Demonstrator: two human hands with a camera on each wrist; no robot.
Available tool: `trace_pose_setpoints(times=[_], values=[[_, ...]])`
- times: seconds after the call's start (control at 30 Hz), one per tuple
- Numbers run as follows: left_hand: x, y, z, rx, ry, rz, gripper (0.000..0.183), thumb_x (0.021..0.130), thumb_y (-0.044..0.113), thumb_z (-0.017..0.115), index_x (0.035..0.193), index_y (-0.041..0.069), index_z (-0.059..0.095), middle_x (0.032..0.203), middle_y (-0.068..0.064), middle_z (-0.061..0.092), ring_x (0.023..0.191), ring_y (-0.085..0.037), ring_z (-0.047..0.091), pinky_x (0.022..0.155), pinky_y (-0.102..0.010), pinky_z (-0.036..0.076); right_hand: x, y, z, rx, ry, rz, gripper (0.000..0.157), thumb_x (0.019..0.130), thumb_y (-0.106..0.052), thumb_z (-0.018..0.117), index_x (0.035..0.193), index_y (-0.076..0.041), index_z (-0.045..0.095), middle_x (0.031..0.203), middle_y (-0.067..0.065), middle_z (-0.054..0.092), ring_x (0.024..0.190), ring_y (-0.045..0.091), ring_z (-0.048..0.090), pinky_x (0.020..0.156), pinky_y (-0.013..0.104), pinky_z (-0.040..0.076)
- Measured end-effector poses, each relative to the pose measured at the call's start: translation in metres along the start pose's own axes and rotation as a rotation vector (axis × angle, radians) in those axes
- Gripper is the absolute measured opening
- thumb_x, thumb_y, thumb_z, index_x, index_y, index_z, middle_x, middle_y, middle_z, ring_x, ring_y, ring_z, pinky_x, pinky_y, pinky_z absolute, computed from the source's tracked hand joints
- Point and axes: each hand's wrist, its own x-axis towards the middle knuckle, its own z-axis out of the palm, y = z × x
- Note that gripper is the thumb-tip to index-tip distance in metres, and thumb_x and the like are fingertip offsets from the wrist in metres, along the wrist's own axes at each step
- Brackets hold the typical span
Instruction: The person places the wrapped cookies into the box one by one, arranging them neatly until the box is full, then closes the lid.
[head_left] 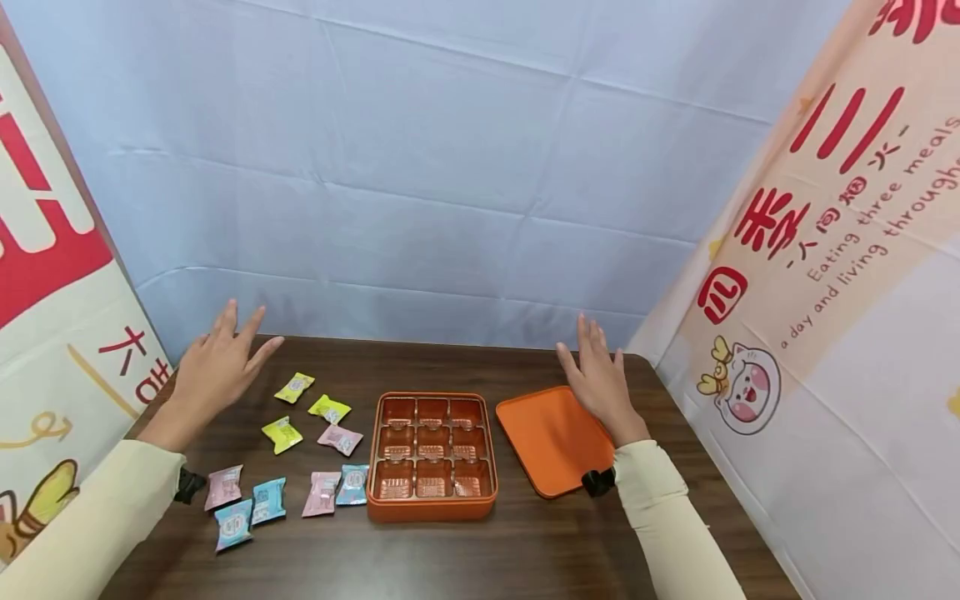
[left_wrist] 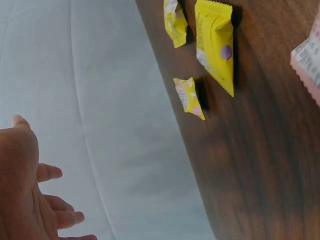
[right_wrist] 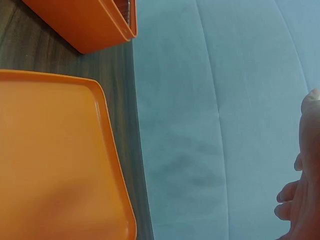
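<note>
My left hand (head_left: 217,364) is raised at the left, fingers spread and holding nothing, over the table's far left part. Nearest to it lie yellow wrapped candies (head_left: 295,387), which also show in the left wrist view as yellow packets (left_wrist: 216,42). At the right my right hand (head_left: 598,379) hovers with straight fingers and nothing in it, overlapping the orange lid (head_left: 551,442) in the head view. Between the hands stands an orange box (head_left: 432,511) whose nine compartments hold nothing. Pink candies (head_left: 321,493) and blue candies (head_left: 268,500) lie left of the box.
The dark wooden table (head_left: 322,558) ends at a pale blue cloth backdrop (head_left: 435,183). Printed cloths hang at both sides, the right one (head_left: 750,333) close to the table's edge. Black wrist straps (head_left: 597,482) sit at the sleeves.
</note>
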Motion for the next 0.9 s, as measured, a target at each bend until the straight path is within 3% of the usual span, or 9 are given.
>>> trace_pose_setpoints(times=[0.3,0.63,0.8,0.9], values=[[-0.006,-0.001,0.013,-0.042,-0.026,-0.003,0.073,0.107,0.056,0.038,0.159,0.006,0.031,0.159,-0.038,0.017,0.138,-0.058,0.032,0.099,-0.072,0.038,-0.016,-0.008,0.007,0.038,0.001,0.009,0.078,0.107,-0.059,0.029,0.164,-0.018,-0.004,0.169,0.012,-0.001,0.155,0.036,0.000,0.117,0.071,-0.002],[-0.018,-0.012,0.014,-0.050,0.004,-0.008,0.070,0.107,0.054,0.038,0.158,0.006,0.033,0.156,-0.039,0.025,0.134,-0.059,0.037,0.099,-0.072,0.038,-0.034,-0.011,0.019,0.059,0.028,-0.002,0.072,0.109,-0.052,0.034,0.164,-0.021,-0.001,0.169,0.011,0.005,0.155,0.035,0.006,0.117,0.072,0.004],[-0.021,-0.011,0.017,-0.041,0.027,0.013,0.067,0.107,0.051,0.044,0.154,0.004,0.041,0.150,-0.041,0.034,0.123,-0.061,0.047,0.084,-0.068,0.048,-0.043,-0.017,0.022,0.091,0.033,-0.015,0.072,0.109,-0.051,0.034,0.164,-0.020,0.000,0.169,0.010,0.006,0.155,0.033,0.007,0.117,0.070,0.003],[-0.024,-0.009,0.019,-0.036,0.051,0.025,0.060,0.105,0.045,0.052,0.146,0.001,0.051,0.144,-0.041,0.042,0.112,-0.060,0.056,0.059,-0.054,0.053,-0.049,-0.024,0.025,0.124,0.020,-0.018,0.071,0.110,-0.050,0.034,0.164,-0.022,-0.002,0.170,0.008,0.004,0.156,0.032,0.006,0.119,0.068,0.000]])
